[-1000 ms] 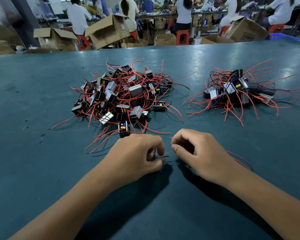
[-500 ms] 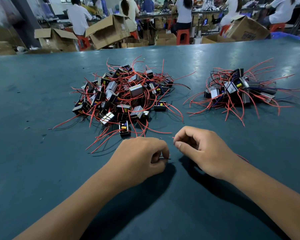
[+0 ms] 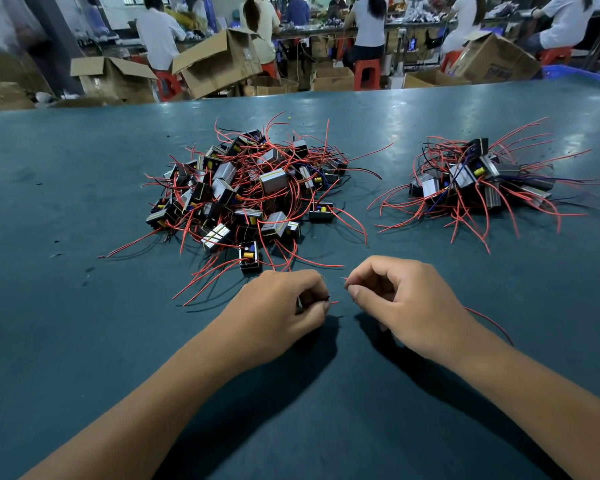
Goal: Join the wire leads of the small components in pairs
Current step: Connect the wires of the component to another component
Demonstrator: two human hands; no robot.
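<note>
Low in the middle of the frame, the left hand [image 3: 278,306] is curled into a loose fist and pinches short wire ends [image 3: 329,300], one dark and one red, that poke out just past its thumb and forefinger; whatever body they belong to is hidden inside the fist. Just beside it to the right, not touching, the right hand [image 3: 400,303] is also curled, thumb and forefinger pressed together on a very fine bare lead [image 3: 342,278] that sticks out toward the left hand. A red wire [image 3: 492,323] trails out from behind the right wrist toward the right edge, lying on the dark green table [image 3: 66,323]. Both forearms reach in from the bottom corners. Just above the left hand, a single small black component [image 3: 249,259] with a yellow part sits at the near edge of the large pile [image 3: 253,192] of boxy components tangled in red leads, which fills the centre of the frame. Well apart, at the right, lies a smaller pile [image 3: 471,181] of the same parts with red, black and blue leads fanned outward. Beyond the table's far edge, along the top of the frame, open cardboard boxes [image 3: 219,62] stand on the floor and seated people [image 3: 158,32] work with their backs turned, on red stools [image 3: 367,72].
</note>
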